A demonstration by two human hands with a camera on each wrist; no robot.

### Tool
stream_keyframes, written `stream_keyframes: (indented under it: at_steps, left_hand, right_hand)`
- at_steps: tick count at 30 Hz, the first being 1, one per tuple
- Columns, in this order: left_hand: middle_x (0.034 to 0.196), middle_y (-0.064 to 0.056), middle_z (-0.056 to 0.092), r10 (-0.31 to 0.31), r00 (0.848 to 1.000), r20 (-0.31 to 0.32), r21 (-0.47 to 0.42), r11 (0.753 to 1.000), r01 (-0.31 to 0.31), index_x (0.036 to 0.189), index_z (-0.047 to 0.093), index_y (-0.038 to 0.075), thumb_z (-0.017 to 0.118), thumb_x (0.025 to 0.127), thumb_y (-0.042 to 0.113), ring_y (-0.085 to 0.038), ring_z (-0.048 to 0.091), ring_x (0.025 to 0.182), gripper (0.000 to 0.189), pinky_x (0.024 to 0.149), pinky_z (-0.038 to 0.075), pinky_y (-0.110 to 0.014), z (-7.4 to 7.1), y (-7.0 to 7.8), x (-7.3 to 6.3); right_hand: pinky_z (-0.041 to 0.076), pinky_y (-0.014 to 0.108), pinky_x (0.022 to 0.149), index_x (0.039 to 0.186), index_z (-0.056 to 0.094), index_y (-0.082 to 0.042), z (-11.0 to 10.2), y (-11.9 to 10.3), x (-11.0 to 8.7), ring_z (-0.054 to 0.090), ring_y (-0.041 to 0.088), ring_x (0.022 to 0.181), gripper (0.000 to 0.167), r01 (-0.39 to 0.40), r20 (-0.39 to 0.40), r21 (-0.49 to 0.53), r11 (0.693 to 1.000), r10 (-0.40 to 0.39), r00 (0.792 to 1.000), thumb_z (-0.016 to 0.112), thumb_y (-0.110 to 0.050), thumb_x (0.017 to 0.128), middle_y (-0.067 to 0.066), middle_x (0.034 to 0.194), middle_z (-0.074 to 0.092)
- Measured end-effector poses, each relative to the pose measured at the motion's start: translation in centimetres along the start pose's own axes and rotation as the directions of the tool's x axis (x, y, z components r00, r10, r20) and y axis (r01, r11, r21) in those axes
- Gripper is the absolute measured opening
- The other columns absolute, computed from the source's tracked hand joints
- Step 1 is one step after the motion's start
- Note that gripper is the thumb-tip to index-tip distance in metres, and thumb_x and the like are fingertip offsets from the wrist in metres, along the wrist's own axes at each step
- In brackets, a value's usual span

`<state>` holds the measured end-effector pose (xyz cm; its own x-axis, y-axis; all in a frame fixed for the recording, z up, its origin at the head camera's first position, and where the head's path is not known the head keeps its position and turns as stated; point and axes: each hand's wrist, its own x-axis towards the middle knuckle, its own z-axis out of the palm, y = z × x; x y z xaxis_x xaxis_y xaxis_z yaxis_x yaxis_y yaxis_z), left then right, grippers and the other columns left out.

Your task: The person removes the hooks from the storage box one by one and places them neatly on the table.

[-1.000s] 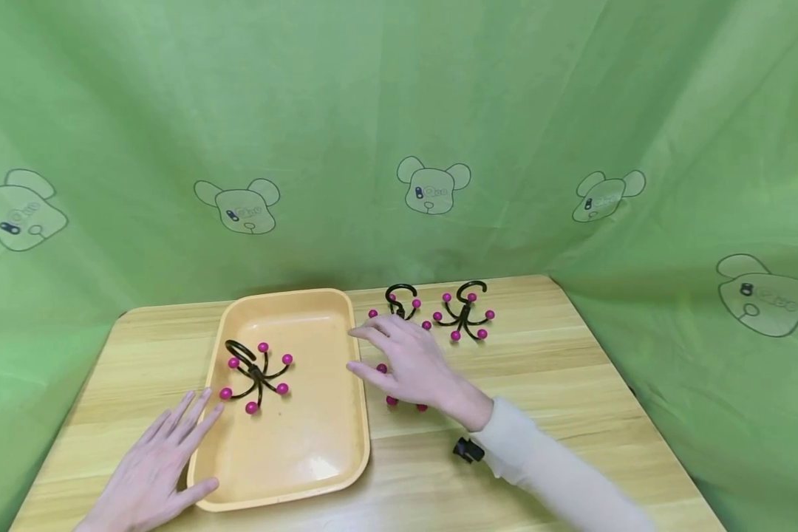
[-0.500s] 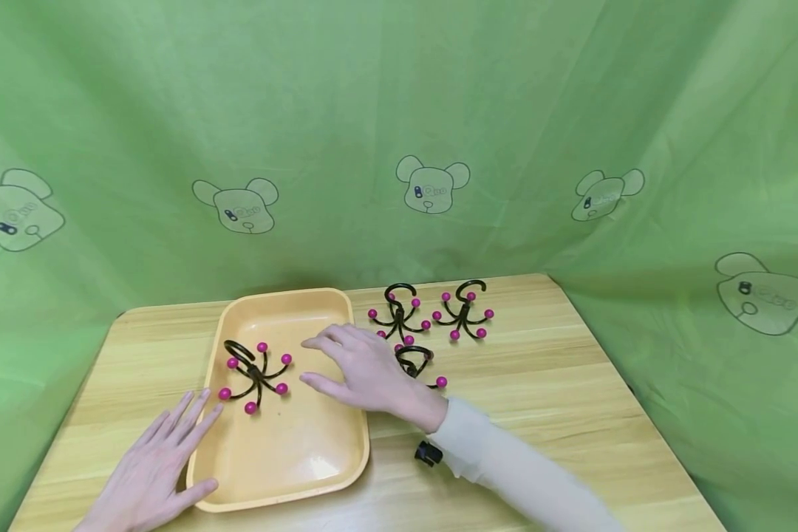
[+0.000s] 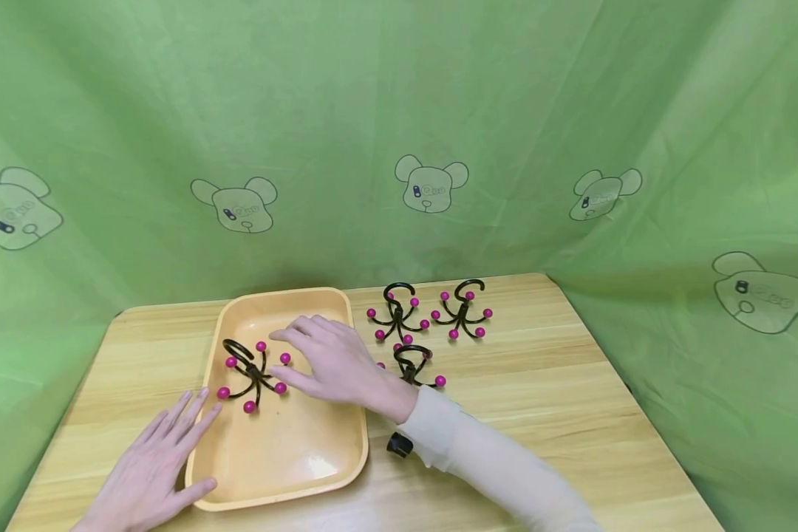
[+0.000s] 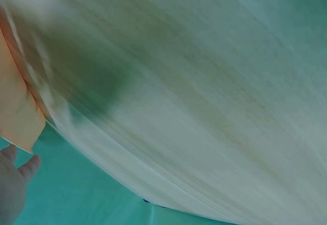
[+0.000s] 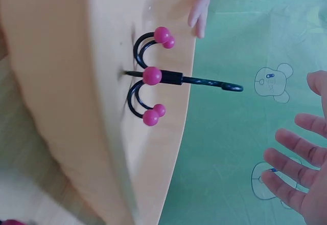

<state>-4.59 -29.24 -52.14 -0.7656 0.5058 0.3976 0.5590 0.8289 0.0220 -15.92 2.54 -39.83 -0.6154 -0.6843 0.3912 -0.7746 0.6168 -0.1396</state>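
Head view, left to right: left hand [image 3: 151, 473] lower left of frame, flat on wooden table [image 3: 572, 414], fingers straight and spread, thumb against near-left corner of yellow tray [image 3: 292, 473], holding nothing. Left wrist view blurred, just tabletop grain and a tray edge. Tray centre-left, smooth plastic, rounded corners, shallow raised rim, glossy floor. Inside tray, left half: hook in tray [image 3: 253, 373], black wire spider shape, curled arms tipped with pink balls, big top loop pointing toward upper left of frame. Right wrist view [image 5: 163, 76] shows it on its side, straight stem as long axis running from the ball cluster out to the loop, sticking across the rim line. Right hand [image 3: 329, 362] over tray's right half, fingers apart and relaxed, empty, fingertips just right of the hook, thumb close to a pink ball; contact cannot be told. Hook lies frame-left of right hand, up-right of left hand; both hands near it. Right of tray, three more hooks [image 3: 432, 325] standing on table. Green cartoon-bear cloth [image 3: 432, 185] behind.
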Motion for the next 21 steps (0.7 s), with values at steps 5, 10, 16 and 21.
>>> stream_keyframes:
  at_steps: [5,10,16,21]
  left_hand:
    - [0.173,-0.018,0.031,0.003,1.000,0.004,0.001,1.000,-0.003,0.162,0.042,0.009,0.056,0.089,0.079,-0.018,0.002,0.169,0.102,0.134,-0.011,-0.022,0.0,-0.1,0.0]
    - [0.173,-0.018,0.031,0.005,1.000,0.003,0.002,1.000,-0.005,0.161,0.042,0.009,0.056,0.089,0.079,-0.018,0.002,0.169,0.102,0.134,-0.010,-0.022,0.0,-0.1,-0.1]
    - [0.173,-0.018,0.033,0.006,1.000,-0.001,0.005,1.000,-0.006,0.162,0.042,0.010,0.057,0.087,0.080,-0.017,0.002,0.169,0.103,0.134,-0.009,-0.021,0.0,-0.1,0.0]
    - [0.173,-0.017,0.034,0.005,1.000,-0.001,0.001,1.000,-0.005,0.162,0.042,0.010,0.059,0.087,0.079,-0.014,-0.001,0.168,0.103,0.134,-0.009,-0.021,0.0,-0.1,0.0]
  right_hand:
    - [0.058,0.025,0.094,0.141,0.066,-0.025,0.0,-0.8,1.2,0.068,0.011,0.113,0.053,-0.002,0.040,-0.027,1.000,0.003,0.999,0.057,-0.060,0.102,-0.005,0.128,0.072]
    - [0.059,0.025,0.096,0.141,0.065,-0.026,0.7,-1.2,2.5,0.069,0.011,0.117,0.052,0.001,0.043,-0.041,0.999,0.001,0.999,0.057,-0.060,0.102,-0.006,0.132,0.071]
    - [0.059,0.028,0.101,0.145,0.062,-0.026,1.9,-1.3,3.9,0.068,0.014,0.124,0.054,-0.032,0.104,-0.036,0.999,0.035,0.994,0.053,-0.060,0.104,-0.004,0.141,0.069]
    - [0.060,0.028,0.099,0.147,0.061,-0.025,2.8,-1.5,4.9,0.069,0.014,0.123,0.055,-0.038,0.141,-0.039,0.998,0.044,0.989,0.051,-0.060,0.105,-0.003,0.140,0.070]
